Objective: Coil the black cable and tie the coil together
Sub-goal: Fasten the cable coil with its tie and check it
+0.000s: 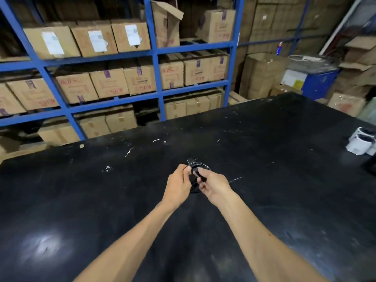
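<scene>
A small coil of black cable (200, 165) is held just above the black table (101, 200), near the middle of the view. My left hand (179, 185) pinches the coil's left side between thumb and fingers. On the right side, my right hand (213, 185) grips the coil with a short black piece between its fingertips. A black end (190, 160) sticks up behind the coil. Most of the coil is hidden by both hands and blends into the dark table.
Two white rolls (361, 141) stand at the table's right edge. A thin white wire scrap (236, 179) lies right of my hands, with small white specks (107, 168) farther left. Blue shelving (156, 78) full of cardboard boxes stands beyond the table's far edge.
</scene>
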`<action>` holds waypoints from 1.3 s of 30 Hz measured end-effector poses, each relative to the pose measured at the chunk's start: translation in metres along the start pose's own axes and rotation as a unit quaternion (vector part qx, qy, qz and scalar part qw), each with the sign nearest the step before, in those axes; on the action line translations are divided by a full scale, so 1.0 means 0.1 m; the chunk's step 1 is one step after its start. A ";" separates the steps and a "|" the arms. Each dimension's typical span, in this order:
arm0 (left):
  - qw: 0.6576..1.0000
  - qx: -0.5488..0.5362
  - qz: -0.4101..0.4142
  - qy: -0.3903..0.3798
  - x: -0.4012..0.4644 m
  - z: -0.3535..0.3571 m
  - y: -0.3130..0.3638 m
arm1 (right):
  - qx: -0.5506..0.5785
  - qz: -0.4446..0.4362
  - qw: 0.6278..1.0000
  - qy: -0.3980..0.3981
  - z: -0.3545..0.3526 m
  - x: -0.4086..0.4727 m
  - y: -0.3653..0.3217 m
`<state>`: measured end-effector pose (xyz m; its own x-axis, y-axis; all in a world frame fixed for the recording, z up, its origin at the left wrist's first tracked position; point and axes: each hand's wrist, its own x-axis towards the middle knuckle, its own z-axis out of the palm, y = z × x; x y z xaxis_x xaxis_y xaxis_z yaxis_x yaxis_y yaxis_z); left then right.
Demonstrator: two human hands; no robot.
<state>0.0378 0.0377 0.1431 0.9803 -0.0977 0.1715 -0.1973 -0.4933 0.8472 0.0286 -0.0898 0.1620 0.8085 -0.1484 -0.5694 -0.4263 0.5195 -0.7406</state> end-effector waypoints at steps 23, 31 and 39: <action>0.987 0.034 0.141 -0.073 -0.01 -0.10 0.28 | -0.008 -0.016 1.000 0.012 -0.02 -0.26 -0.34; 0.993 0.038 0.111 -0.030 -0.07 -0.15 0.26 | -0.232 -0.114 0.965 0.039 -0.10 -0.38 -0.38; 0.994 -0.005 0.085 -0.068 -0.09 -0.19 0.32 | -0.401 -0.229 0.887 -0.010 -0.16 -0.55 -0.46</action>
<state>0.0231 0.0392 0.1780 0.9236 -0.2961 0.2437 -0.3601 -0.4514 0.8164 -0.0029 -0.1187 0.2222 0.9749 -0.1705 -0.1431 -0.1968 -0.3592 -0.9123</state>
